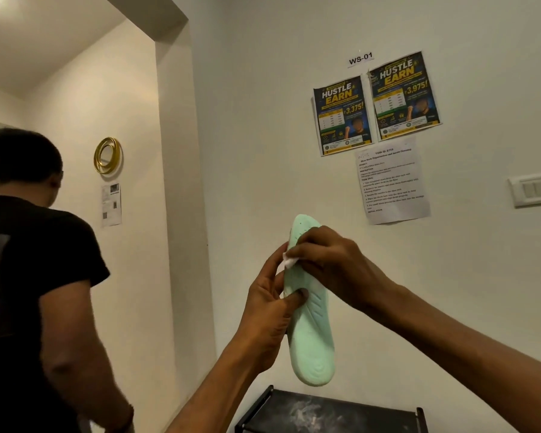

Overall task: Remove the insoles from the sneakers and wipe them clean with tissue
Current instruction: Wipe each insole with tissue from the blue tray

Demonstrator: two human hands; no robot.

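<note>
A pale green insole (pixel 312 332) is held upright in front of the wall, toe end up and heel end down. My left hand (pixel 270 310) grips its left edge at the middle, thumb across the front face. My right hand (pixel 328 260) comes in from the right and presses a small wad of white tissue (pixel 289 261) against the upper part of the insole. Most of the tissue is hidden under my fingers. No sneakers are in view.
A black shoe rack top (pixel 331 414) with pale smudges stands below the insole. Another person in a black T-shirt (pixel 28 276) stands close at the left, back turned. Posters (pixel 375 101) and a switch plate (pixel 534 189) hang on the wall.
</note>
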